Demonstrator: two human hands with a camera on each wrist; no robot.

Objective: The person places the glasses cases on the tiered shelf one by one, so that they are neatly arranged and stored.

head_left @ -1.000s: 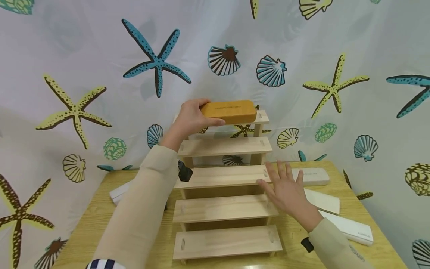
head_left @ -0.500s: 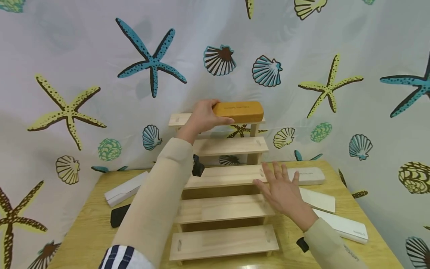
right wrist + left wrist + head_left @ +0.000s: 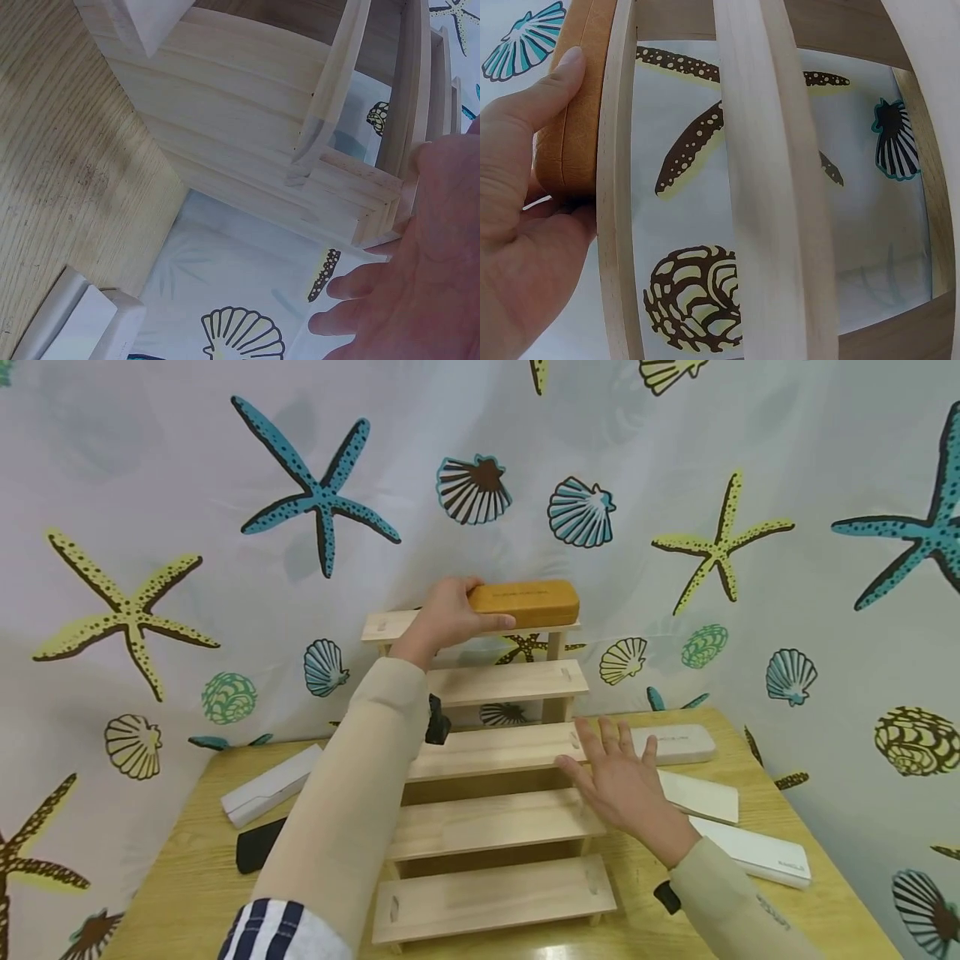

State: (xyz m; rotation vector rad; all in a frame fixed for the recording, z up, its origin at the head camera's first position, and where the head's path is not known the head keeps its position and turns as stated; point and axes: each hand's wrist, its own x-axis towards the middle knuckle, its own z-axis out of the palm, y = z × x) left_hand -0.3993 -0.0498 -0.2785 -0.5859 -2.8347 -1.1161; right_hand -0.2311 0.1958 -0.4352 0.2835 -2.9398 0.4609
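Observation:
An orange glasses case (image 3: 532, 602) lies lengthwise on the top step of a pale wooden tiered display rack (image 3: 495, 893), its right end level with the step's right end. My left hand (image 3: 447, 617) grips the case by its left end. In the left wrist view the thumb lies on the front of the orange case (image 3: 577, 142), and the fingers are partly hidden behind it. My right hand (image 3: 621, 777), fingers spread, touches the right end of the middle step. The right wrist view shows that hand (image 3: 435, 232) against the rack's edge.
To the rack's right lie a pale grey case (image 3: 678, 744), a cream case (image 3: 697, 796) and a white case (image 3: 761, 850). On the left are a white case (image 3: 270, 785) and a black case (image 3: 258, 845), partly behind my sleeve. A patterned curtain (image 3: 480, 410) hangs behind the table (image 3: 172, 877).
My left hand has moved the orange case rightward along the top step to its right end. The right hand stays at the middle step. The head view has turned slightly right.

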